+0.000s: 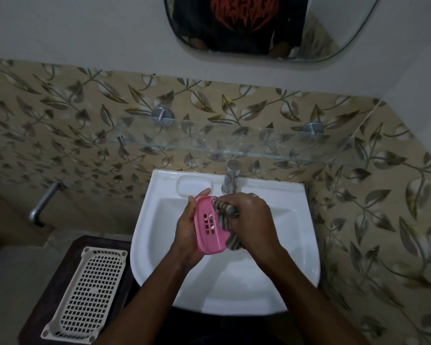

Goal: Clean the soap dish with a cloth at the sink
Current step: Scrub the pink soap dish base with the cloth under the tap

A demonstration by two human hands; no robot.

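Cloth against a pink soap dish, held over the sink

The left hand (188, 229) grips the soap dish (209, 226) above the white sink (296, 245), just in front of the tap (230, 176). The right hand (253, 220) clutches a striped cloth (225, 212), apparently pressed on the dish's right edge. A white slotted tray (90, 292) lies on the dark desk (57, 277) alongside.

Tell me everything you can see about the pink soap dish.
The soap dish is pink, plastic-looking, oblong with rounded corners, a raised rim and a grid of drain slots in its floor. The left hand grips it from behind, tilted up over the white sink, hollow side showing. The right hand presses a striped cloth against its right rim.
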